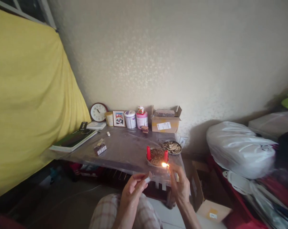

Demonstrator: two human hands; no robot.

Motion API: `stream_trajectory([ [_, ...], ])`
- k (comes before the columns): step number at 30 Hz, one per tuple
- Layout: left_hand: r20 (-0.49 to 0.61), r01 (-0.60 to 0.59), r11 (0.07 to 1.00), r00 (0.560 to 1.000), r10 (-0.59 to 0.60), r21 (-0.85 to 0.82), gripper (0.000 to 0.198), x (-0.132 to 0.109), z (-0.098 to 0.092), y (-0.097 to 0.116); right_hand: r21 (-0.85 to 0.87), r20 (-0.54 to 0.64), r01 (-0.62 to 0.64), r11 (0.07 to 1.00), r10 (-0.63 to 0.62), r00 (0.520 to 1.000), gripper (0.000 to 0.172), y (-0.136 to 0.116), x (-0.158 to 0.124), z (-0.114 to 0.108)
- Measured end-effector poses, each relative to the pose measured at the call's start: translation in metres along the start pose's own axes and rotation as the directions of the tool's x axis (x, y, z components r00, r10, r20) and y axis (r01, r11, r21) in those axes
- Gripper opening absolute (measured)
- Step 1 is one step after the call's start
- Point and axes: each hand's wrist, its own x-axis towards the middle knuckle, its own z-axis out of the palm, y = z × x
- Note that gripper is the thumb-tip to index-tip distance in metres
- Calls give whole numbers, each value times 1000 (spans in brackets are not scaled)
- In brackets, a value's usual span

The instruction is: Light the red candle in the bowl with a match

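Observation:
A small matchbox (148,177) is pinched in the fingers of my left hand (133,187), above my knees. My right hand (180,183) holds a burning match (167,165), its bright flame close to the base of a red candle (166,156). That candle and a second red candle (148,153) stand upright in a round dish (155,163) with brown material in it. The flame's glare hides whether it touches the candle or dish. Behind the dish, a round tin (163,147) holds many used-looking matchsticks (172,147).
On the low table (124,149) are a stack of matchboxes (100,149), a large book (73,140), a clock (98,112), canisters (130,119), a framed panda picture (119,118) and a cardboard box (166,123). A yellow cloth (34,95) hangs left; bags (239,146) lie right.

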Motion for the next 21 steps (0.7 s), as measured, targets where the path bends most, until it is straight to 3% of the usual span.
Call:
stream_trajectory([
  [4,6,44,999,999,-44,-19,33,2,-8,-8,130,-51,-177,976,184,982,19,2,5,-16],
  [8,12,70,997,997,-70,-9,37,3,-13,-14,281,-82,-224,933,256,963,16,-4,12,-25],
  [15,-95,88,996,991,-90,-22,41,0,-17,-14,462,-70,-376,803,456,887,20,0,20,-26],
  [21,-137,65,996,988,-72,-53,37,-4,-16,-14,579,-56,-413,703,540,840,25,6,25,-19],
])
